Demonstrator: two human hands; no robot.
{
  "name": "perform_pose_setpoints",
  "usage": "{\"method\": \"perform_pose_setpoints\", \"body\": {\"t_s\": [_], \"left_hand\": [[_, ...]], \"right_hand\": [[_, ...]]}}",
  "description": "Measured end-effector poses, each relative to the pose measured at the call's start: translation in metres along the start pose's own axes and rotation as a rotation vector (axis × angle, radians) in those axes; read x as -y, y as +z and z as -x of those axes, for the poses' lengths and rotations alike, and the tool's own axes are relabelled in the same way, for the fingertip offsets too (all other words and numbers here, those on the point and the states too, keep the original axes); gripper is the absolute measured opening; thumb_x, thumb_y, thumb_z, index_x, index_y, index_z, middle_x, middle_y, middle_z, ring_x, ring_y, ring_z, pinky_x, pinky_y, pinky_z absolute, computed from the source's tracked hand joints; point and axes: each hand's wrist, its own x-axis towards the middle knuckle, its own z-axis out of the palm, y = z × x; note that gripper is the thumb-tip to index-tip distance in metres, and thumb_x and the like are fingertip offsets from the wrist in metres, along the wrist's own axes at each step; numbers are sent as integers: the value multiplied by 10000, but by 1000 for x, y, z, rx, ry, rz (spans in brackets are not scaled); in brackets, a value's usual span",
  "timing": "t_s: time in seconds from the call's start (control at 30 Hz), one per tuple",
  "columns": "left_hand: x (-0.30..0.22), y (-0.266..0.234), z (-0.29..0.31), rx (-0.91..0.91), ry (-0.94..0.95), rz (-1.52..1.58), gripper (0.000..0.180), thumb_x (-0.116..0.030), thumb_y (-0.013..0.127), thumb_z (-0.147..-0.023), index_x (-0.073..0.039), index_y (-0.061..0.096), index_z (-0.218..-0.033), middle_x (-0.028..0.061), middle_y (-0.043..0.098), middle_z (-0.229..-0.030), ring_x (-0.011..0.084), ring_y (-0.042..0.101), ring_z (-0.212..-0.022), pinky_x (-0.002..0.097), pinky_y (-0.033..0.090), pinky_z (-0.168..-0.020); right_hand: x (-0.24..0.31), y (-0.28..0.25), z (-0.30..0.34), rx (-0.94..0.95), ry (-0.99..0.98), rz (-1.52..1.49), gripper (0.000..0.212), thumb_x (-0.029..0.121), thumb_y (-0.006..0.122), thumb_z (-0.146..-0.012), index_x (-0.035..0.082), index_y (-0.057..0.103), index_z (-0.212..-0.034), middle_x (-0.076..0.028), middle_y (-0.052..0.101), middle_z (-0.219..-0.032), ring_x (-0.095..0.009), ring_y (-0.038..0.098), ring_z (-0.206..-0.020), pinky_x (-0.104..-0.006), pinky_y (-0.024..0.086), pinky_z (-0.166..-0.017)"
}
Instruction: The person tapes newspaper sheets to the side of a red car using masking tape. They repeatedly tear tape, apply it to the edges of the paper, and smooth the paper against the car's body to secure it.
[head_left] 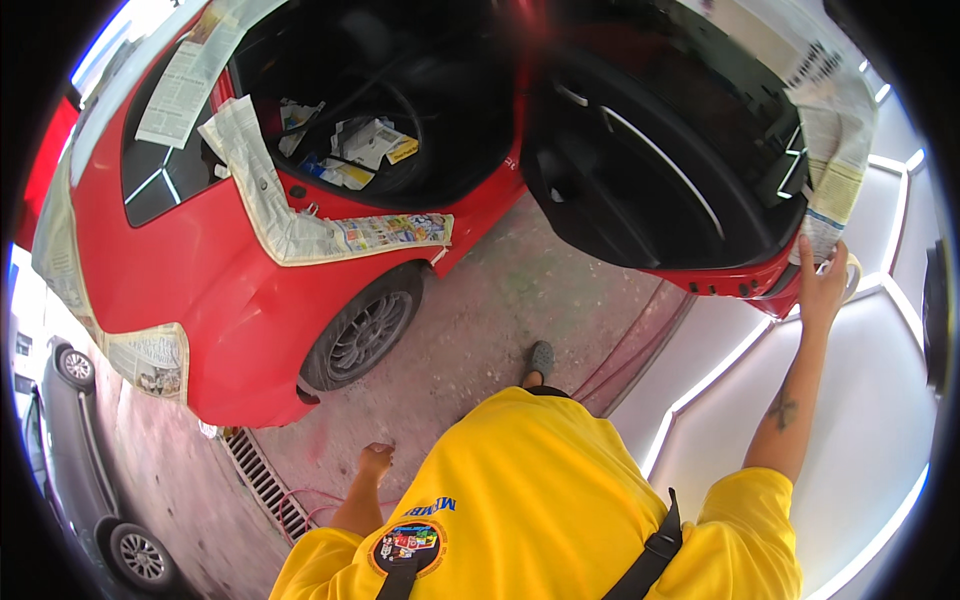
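Observation:
My right hand point(822, 288) is raised to the outer edge of the open red car door point(700, 282), touching the lower end of the newspaper strip point(832, 190) along that edge. A pale ring that looks like a roll of masking tape point(853, 278) sits against this hand, partly hidden by it; the fingers seem closed around it. Low at my side hangs my left hand point(376, 459), loosely curled, with nothing visible in it. More newspaper point(290, 235) is taped around the rear door opening of the red car point(230, 310).
Loose papers point(365, 145) lie inside the car. Below are a rear wheel point(362, 328), a floor drain grate point(265, 482) and a pink-red hose point(630, 360). A white panel wall with light strips point(730, 390) stands close on the right. A dark car point(85, 480) is parked at left.

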Motion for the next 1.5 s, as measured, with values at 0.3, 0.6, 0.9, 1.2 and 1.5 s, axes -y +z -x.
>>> {"method": "perform_pose_setpoints", "body": {"t_s": [0.3, 0.6, 0.9, 1.2, 1.5], "left_hand": [[-45, 8, -32, 110, 231, -92, 148, -129, 833, -1010, -1, 791, -1069, 107, 819, -920, 216, 747, -756, 366, 609, -640], [-48, -6, -10, 92, 187, 6, 178, -188, 850, -961, -25, 824, -1028, 84, 793, -870, 187, 733, -723, 351, 603, -644], [55, 22, 32, -54, 90, 250, 165, -190, 816, -992, -47, 815, -1075, 78, 772, -850, 183, 710, -680, 345, 556, -581], [180, 46, 92, 17, -75, 235, 143, -171, 802, -1002, -33, 808, -1040, 78, 759, -832, 188, 703, -674, 351, 557, -581], [89, 34, 22, -14, 13, 370, 121, -159, 762, -1020, -46, 803, -1037, 74, 755, -837, 193, 704, -688, 351, 560, -601]], "right_hand": [[145, -38, 116, 195, -340, -176, 741, 293, 921, -894, 121, 649, -1562, -249, 711, -1366, -483, 675, -1303, -561, 564, -1070], [338, -14, 163, 230, -634, -665, 804, 229, 883, -879, 164, 573, -1618, -193, 633, -1162, -382, 648, -1081, -502, 587, -796], [412, 26, 183, 200, -622, -770, 803, 172, 876, -822, 105, 604, -1575, -214, 651, -1175, -441, 627, -1095, -534, 552, -931], [405, 16, 185, 204, -620, -720, 812, 149, 912, -813, 111, 638, -1576, -197, 677, -1268, -427, 648, -1190, -523, 567, -985], [324, -12, 172, 159, -563, -556, 805, 165, 918, -812, 168, 674, -1579, -149, 664, -1228, -387, 654, -1168, -509, 576, -958]]}}
